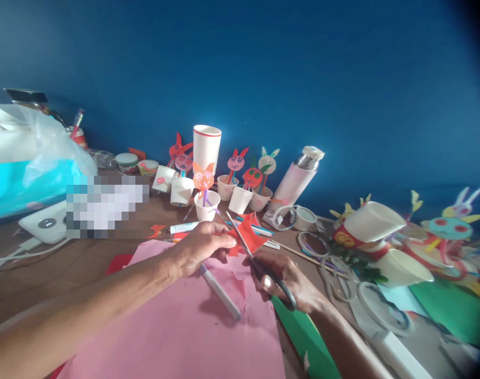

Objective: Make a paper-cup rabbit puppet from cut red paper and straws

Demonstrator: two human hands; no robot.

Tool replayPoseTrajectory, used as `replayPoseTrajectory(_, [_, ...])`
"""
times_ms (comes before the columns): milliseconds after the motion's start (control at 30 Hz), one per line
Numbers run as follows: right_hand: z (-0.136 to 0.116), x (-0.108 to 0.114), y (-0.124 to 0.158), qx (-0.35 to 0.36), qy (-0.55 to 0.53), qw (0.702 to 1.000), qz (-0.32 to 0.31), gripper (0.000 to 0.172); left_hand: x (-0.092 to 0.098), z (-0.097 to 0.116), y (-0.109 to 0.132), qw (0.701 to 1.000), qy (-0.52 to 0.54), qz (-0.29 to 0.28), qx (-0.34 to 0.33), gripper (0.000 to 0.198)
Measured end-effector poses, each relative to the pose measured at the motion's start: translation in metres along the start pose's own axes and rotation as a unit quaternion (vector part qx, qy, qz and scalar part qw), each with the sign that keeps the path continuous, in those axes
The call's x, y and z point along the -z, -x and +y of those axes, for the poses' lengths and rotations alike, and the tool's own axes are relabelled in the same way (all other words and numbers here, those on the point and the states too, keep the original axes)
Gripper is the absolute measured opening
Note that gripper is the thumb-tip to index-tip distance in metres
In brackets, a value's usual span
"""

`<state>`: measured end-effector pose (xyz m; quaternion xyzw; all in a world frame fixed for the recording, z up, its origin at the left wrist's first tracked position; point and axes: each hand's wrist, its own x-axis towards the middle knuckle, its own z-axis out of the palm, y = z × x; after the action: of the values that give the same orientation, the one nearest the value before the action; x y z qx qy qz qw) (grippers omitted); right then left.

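A wooden table (pixel 66 268) filled the lower view under a blue wall (pixel 303 68). A pink paper sheet (pixel 192 331) lay at six o'clock, a white marker (pixel 221 292) resting on it. At twelve o'clock of the sheet stood a stack of paper cups (pixel 207 146); a pink flask (pixel 297 179) leaned at one o'clock. The left hand (pixel 202 245) pinched a red paper cutout (pixel 248 235) by its left edge, above the sheet. The right hand (pixel 289 281), fingers curled through the handles, held scissors (pixel 251 255) whose parted blades met the cutout.
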<state>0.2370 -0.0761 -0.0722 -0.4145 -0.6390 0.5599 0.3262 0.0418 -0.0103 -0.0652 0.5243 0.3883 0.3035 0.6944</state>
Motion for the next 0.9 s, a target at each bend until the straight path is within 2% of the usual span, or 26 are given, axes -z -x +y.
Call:
replayPoseTrajectory(367, [0.0009,0.0027,0.0004,-0.034,0.006,0.999,0.000,0.059,-0.0015,0.0035,0.0008,1.000,-0.001,0.002,0.006,0.010])
replayPoseTrajectory(600, [-0.0074,0.0081,0.0011,0.016,0.089,0.995,-0.033,0.043,-0.0050,0.0052,0.0032,1.000,-0.001,0.013,0.022,0.006])
replayPoseTrajectory(733, [-0.0054,0.0098,0.0015,-0.001,0.100,0.995,-0.025,0.036,-0.0050,0.0031,0.0026,1.000,-0.002,0.015,0.024,0.006])
replayPoseTrajectory(900, [-0.0011,0.0093,0.0017,-0.027,0.074,0.997,-0.014,0.042,-0.0032,-0.0004,0.0003,1.000,-0.007,0.017,0.025,0.007])
